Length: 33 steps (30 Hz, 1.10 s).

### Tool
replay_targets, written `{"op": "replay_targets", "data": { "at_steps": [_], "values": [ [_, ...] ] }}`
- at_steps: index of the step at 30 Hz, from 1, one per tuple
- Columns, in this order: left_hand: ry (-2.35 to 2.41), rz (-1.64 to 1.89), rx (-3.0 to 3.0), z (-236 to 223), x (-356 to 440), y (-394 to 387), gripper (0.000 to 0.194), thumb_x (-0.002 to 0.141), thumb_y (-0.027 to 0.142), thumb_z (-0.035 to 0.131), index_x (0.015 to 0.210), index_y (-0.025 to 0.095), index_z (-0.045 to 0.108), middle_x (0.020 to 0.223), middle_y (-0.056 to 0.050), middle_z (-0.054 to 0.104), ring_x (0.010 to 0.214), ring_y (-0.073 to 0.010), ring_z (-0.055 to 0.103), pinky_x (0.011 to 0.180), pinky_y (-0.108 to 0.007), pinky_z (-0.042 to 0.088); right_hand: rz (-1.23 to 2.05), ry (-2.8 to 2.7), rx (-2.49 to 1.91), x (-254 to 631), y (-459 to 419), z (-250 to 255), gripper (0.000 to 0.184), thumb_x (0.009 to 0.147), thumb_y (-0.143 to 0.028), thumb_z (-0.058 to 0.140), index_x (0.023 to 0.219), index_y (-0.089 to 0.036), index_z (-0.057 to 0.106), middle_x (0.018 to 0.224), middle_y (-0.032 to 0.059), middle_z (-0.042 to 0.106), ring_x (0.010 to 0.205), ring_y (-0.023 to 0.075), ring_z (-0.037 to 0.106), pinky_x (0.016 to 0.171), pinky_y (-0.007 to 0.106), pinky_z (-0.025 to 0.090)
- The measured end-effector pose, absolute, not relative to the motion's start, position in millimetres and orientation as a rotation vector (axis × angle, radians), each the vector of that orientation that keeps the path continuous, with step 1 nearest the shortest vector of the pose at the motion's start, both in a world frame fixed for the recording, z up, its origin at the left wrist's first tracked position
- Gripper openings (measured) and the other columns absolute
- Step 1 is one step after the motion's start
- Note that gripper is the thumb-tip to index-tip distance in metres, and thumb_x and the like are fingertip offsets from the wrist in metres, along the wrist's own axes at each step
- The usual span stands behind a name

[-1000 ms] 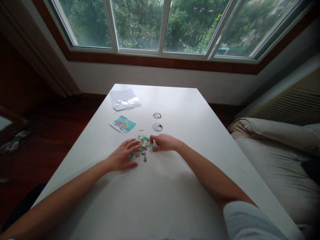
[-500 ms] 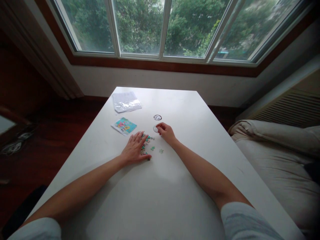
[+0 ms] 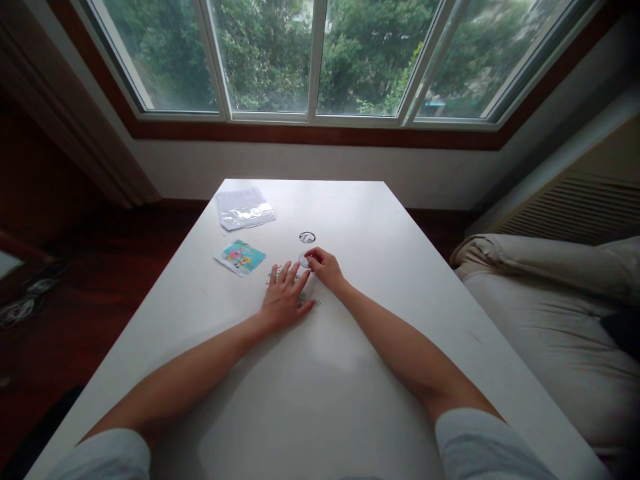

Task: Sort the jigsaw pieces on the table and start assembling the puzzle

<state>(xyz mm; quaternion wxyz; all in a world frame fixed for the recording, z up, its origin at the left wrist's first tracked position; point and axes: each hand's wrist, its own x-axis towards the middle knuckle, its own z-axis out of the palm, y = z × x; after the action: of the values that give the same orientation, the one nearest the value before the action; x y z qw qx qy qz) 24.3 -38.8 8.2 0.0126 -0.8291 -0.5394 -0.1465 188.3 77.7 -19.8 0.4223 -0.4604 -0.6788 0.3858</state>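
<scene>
My left hand (image 3: 284,297) lies palm down with its fingers spread over a pile of small green and multicoloured pieces (image 3: 302,299), which look like jigsaw puzzle pieces. Much of the pile is hidden under the palm and fingers. Just beyond, my right hand (image 3: 326,268) has thumb and fingertips pinched at the right edge of a small clear round disc (image 3: 303,259). Whether the disc is lifted or rests on the table I cannot tell. Farther back lies a second round piece (image 3: 307,237) with a dark rim.
On the white table (image 3: 310,400), a small packet (image 3: 241,257) with a colourful cartoon picture lies left of my hands. Clear plastic bags (image 3: 245,209) lie at the far left corner. A beige padded seat (image 3: 540,320) stands along the right side, and a window (image 3: 315,67) is ahead.
My left hand has moved right over the loose pieces, covering ones that showed beside it. My right hand stays at the clear disc. The whole view has shifted slightly.
</scene>
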Motion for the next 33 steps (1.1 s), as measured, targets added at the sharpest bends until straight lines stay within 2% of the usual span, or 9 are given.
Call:
{"op": "replay_targets", "data": {
  "at_steps": [3, 5, 8, 13, 19, 23, 26, 30, 33],
  "values": [
    [-1.651, -0.449, -2.608, 7.9, 35.0, -44.3, 0.08, 0.088, 0.065, 0.054, 0.153, 0.022, 0.039, 0.162, -0.014, 0.033, 0.152, -0.0378, 0.021, 0.125, -0.06, 0.001, 1.015, -1.63, -1.119, 188.3, 80.0, -17.5, 0.026, 0.081, -0.039, 0.055, 0.093, -0.019, 0.067, 0.069, -0.0021, 0.062, 0.061, 0.0135, 0.057, 0.061, 0.026, 0.049],
    [-1.704, -0.464, -2.583, 7.1, 41.8, -44.9, 0.09, 0.085, 0.069, 0.056, 0.156, 0.02, 0.034, 0.165, -0.016, 0.027, 0.152, -0.0396, 0.018, 0.125, -0.061, 0.001, 1.05, -1.545, -1.097, 188.6, 81.9, -16.5, 0.026, 0.081, -0.04, 0.055, 0.093, -0.019, 0.065, 0.069, -0.0014, 0.061, 0.063, 0.0145, 0.058, 0.06, 0.026, 0.049],
    [-1.742, -0.479, -2.533, 5.8, 48.7, -36.8, 0.095, 0.083, 0.063, 0.061, 0.16, 0.023, 0.023, 0.168, -0.013, 0.018, 0.154, -0.0395, 0.011, 0.124, -0.062, -0.001, 1.065, -1.434, -1.115, 191.2, 85.8, -16.5, 0.028, 0.081, -0.042, 0.055, 0.095, -0.019, 0.064, 0.069, -0.0011, 0.061, 0.063, 0.015, 0.059, 0.058, 0.025, 0.048],
    [-1.857, -0.448, -2.469, 0.9, 40.3, -13.0, 0.065, 0.093, 0.054, 0.05, 0.152, 0.028, 0.042, 0.164, -0.01, 0.03, 0.154, -0.0383, 0.015, 0.123, -0.064, 0.001, 1.049, -1.411, -1.085, 196.3, 91.8, -19.9, 0.026, 0.08, -0.04, 0.056, 0.093, -0.019, 0.064, 0.066, -0.002, 0.06, 0.058, 0.0131, 0.056, 0.057, 0.024, 0.045],
    [-1.979, -0.395, -2.478, 1.6, 23.1, -4.6, 0.054, 0.099, 0.042, 0.041, 0.148, 0.019, 0.046, 0.158, -0.018, 0.039, 0.145, -0.0381, 0.034, 0.118, -0.061, 0.02, 1.034, -1.428, -1.11, 194.4, 92.2, -21.6, 0.026, 0.08, -0.04, 0.056, 0.092, -0.019, 0.064, 0.066, -0.0018, 0.061, 0.058, 0.013, 0.055, 0.056, 0.024, 0.045],
    [-1.906, -0.448, -2.504, 8.2, 14.9, -11.2, 0.043, 0.098, 0.04, 0.046, 0.136, 0.023, 0.055, 0.154, -0.014, 0.044, 0.141, -0.0333, 0.038, 0.118, -0.055, 0.024, 1.014, -1.444, -1.147, 194.6, 90.4, -19.4, 0.028, 0.08, -0.042, 0.055, 0.093, -0.018, 0.064, 0.067, -0.0016, 0.061, 0.058, 0.0134, 0.055, 0.056, 0.024, 0.045],
    [-1.906, -0.46, -2.511, 9.3, 1.8, -20.9, 0.054, 0.096, 0.052, 0.051, 0.142, 0.024, 0.051, 0.154, -0.013, 0.044, 0.143, -0.0336, 0.036, 0.119, -0.055, 0.025, 0.97, -1.504, -1.18, 195.1, 85.2, -16.3, 0.028, 0.081, -0.041, 0.054, 0.095, -0.019, 0.065, 0.069, -0.0012, 0.062, 0.06, 0.0141, 0.056, 0.059, 0.025, 0.047],
    [-1.884, -0.476, -2.538, 6.6, -20.1, -40.2, 0.082, 0.087, 0.065, 0.059, 0.155, 0.025, 0.036, 0.165, -0.015, 0.025, 0.153, -0.0381, 0.016, 0.121, -0.059, 0.015, 0.817, -1.682, -1.206, 188.6, 70.6, -13.2, 0.024, 0.084, -0.037, 0.054, 0.092, -0.02, 0.068, 0.074, -0.0002, 0.066, 0.068, 0.0153, 0.057, 0.068, 0.027, 0.047],
    [-1.883, -0.461, -2.561, 3.7, -28.5, -51.3, 0.089, 0.085, 0.069, 0.06, 0.158, 0.027, 0.03, 0.168, -0.014, 0.018, 0.154, -0.0382, 0.011, 0.122, -0.06, 0.013, 0.812, -1.733, -1.177, 178.3, 58.6, -13.8, 0.023, 0.087, -0.036, 0.053, 0.094, -0.021, 0.068, 0.084, 0.0015, 0.069, 0.075, 0.0165, 0.061, 0.075, 0.029, 0.049]
  ]
}}
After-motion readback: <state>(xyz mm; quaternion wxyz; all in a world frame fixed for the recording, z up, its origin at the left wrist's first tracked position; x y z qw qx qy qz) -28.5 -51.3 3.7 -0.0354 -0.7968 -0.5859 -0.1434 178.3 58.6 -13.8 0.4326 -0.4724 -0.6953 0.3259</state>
